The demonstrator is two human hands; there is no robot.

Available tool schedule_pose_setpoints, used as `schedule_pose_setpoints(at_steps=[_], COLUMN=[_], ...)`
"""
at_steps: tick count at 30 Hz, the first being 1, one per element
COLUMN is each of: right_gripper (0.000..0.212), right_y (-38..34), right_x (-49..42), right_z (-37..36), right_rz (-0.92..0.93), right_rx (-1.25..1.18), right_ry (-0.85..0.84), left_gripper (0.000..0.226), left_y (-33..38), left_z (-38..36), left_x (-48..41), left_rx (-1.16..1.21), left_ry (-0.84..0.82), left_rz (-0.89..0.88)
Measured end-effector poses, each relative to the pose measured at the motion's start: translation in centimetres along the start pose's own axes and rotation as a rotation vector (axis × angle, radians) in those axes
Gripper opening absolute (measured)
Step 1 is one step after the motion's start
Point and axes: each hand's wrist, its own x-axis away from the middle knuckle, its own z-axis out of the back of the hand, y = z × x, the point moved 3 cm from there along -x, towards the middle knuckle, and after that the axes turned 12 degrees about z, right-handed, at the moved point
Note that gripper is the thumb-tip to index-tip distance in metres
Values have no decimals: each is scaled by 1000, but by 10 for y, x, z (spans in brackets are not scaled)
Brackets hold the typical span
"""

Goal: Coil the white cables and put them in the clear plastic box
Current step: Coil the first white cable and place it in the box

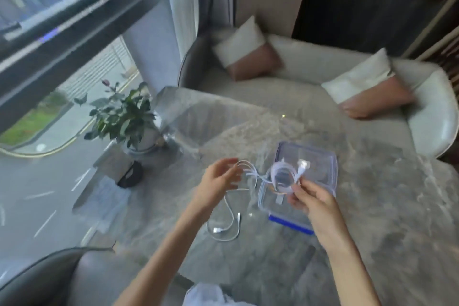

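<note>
A clear plastic box (320, 169) with blue clips stands open on the marble table. Above its near left corner my right hand (310, 199) pinches a coiled white cable (283, 176), its plug end sticking up. A loose strand runs left from the coil to my left hand (218, 179), whose fingers curl around it. A second white cable (228, 226) lies loose on the table in front of the box, below my left hand.
A potted plant (124, 117) stands at the table's left corner. Behind the grey marble table (372, 218) runs a pale sofa (310, 67) with two cushions. A dark chair (37, 278) is at the near left, a big window beyond.
</note>
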Motion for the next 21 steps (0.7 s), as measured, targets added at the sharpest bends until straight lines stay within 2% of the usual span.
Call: schedule_pose_setpoints(at_steps=[4,7,10,15,18,21], right_gripper=[14,13,10,6,25,32], right_y=[87,119,131,157,184,209], right_x=[34,42,23,-44,-83,-107], right_z=[37,56,65,74,78,84], right_rz=[-273,-369,-389,-451,-520,-602], right_rx=[-103,-107,-122,-118,-100,-24], right_ry=[193,329,412,500,539,557], left_gripper=[28,29,30,35,50,54], left_y=[-95,-141,-160,-157,-159,-165], left_z=[6,-13,-44,-92,-113,-121], left_x=[-29,-56,-83,-129,-157,-180], left_rx=[-90,-195,-298,-513,-626,-691], left_ry=[34,37,20,29,34,49], left_rz=[245,315,330,220,236,289])
